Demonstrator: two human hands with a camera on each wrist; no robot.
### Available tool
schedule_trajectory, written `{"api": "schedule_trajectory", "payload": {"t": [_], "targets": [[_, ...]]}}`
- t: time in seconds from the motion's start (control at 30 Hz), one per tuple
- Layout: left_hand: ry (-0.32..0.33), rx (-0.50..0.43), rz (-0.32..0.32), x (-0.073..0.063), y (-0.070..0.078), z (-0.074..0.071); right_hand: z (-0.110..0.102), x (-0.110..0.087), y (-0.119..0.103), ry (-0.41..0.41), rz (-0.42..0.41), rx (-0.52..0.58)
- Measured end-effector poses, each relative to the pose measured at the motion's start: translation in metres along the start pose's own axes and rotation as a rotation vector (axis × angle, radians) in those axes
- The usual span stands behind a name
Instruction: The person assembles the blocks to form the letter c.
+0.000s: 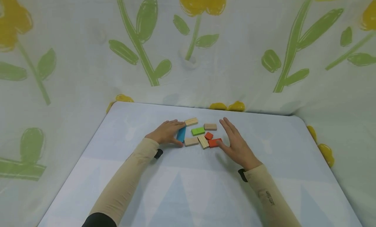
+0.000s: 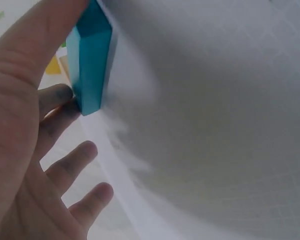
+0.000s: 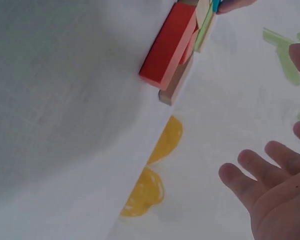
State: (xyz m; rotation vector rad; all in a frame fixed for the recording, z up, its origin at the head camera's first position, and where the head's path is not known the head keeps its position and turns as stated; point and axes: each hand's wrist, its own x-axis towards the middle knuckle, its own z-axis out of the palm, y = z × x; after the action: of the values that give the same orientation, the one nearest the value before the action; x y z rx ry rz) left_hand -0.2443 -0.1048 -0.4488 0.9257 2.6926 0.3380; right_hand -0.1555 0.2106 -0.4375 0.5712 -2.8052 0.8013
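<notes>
"Location of the blue block (image 1: 181, 134)?"

"On the tabletop (image 1: 173, 194), clamped by the left hand (image 1: 168, 133) between thumb and fingers."

"Just right of it?"

"A plain wooden block (image 1: 191, 142), with a green block (image 1: 198, 131) and a red block (image 1: 213, 143) farther right."

"And the right hand (image 1: 237, 148)?"

"Well right of the blue block, its thumb and fingers spread apart."

The head camera looked forward and down from above the tabletop (image 1: 176, 201), far enough back to take in the flowered backdrop (image 1: 229, 73). The left wrist camera faced the blue block (image 2: 92, 70) from close by; the right, tilted, caught the longer red block (image 3: 169, 47) near its top edge. All three views shared the blue block.
</notes>
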Motion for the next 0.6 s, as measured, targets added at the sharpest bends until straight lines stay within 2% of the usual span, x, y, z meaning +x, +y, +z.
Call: {"api": "schedule_trajectory", "payload": {"t": [0.2, 0.4, 0.6], "targets": [[-0.004, 0.024, 0.005, 0.003, -0.007, 0.005, 0.006, 0.011, -0.007, -0.065, -0.043, 0.001], [-0.004, 0.027, 0.011, 0.006, -0.011, 0.006, 0.018, 0.029, -0.018, -0.166, -0.102, -0.001], [0.014, 0.014, 0.030, 0.003, -0.011, 0.005, 0.037, 0.044, -0.030, -0.218, -0.187, -0.072]]}}
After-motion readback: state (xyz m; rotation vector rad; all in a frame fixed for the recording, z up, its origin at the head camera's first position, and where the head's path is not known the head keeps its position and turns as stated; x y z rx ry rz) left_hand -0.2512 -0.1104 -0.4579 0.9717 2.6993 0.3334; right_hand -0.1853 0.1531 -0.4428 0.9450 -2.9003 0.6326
